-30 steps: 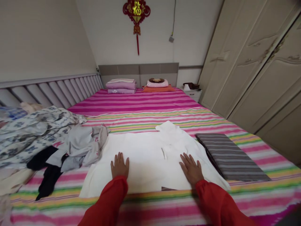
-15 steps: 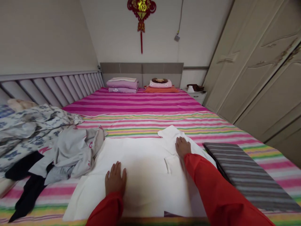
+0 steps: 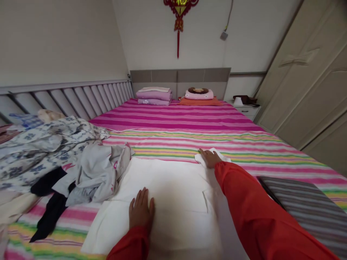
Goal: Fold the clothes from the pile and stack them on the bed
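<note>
A white shirt-like garment (image 3: 173, 184) lies spread out on the striped bed. My left hand (image 3: 141, 211) rests flat on its left part, fingers stretched out and empty. At the garment's far right corner, my right hand (image 3: 208, 157) lies over a white sleeve-like flap (image 3: 224, 157), with its fingers extended to the left. A slit that may be a pocket opening (image 3: 205, 201) shows on the right part of the cloth. My right forearm hides some of the garment's right edge.
On the left are a rumpled grey garment (image 3: 94, 173), black cloth (image 3: 50, 202) and a floral cloth (image 3: 51, 144). A folded grey striped cloth (image 3: 306, 206) lies at the right. Folded purple bedding (image 3: 154, 95) and a pink pillow (image 3: 199, 94) sit by the headboard (image 3: 203, 81).
My right hand has moved away from me to the garment's far corner, and the flap there is now more folded over. My left hand stays flat. The view has turned slightly left.
</note>
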{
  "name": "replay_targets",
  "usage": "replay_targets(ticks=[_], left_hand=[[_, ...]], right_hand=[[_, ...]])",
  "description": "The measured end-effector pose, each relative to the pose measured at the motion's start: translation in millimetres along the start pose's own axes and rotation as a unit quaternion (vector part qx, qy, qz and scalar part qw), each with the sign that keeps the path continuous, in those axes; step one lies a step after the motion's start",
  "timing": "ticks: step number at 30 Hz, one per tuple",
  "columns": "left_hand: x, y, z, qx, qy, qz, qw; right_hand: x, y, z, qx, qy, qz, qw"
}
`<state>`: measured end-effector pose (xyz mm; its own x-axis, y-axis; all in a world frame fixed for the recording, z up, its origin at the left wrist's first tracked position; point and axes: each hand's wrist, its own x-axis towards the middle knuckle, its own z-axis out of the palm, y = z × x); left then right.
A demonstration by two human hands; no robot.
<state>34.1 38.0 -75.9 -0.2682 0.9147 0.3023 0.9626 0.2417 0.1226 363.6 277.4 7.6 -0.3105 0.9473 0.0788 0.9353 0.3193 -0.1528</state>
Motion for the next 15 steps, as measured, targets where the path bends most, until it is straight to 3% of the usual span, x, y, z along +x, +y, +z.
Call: replay_targets(ticks=[7, 10, 15], left_hand=[[0.9, 1.6, 0.5, -0.021, 0.032, 0.005, 0.999], [2.1, 3.3, -1.3, -0.028, 0.036, 0.005, 0.999], [4.3, 6.0, -6.6, -0.035, 0.038, 0.009, 0.999]], right_hand=[[-30.8, -13.1, -22.2, -0.097, -0.031, 0.047, 0.994], [-58.5, -20.9, -30.5, -0.127, -0.016, 0.069, 0.989], [-122.3, -28.7, -56.2, -0.159, 0.021, 0.047, 0.986]])
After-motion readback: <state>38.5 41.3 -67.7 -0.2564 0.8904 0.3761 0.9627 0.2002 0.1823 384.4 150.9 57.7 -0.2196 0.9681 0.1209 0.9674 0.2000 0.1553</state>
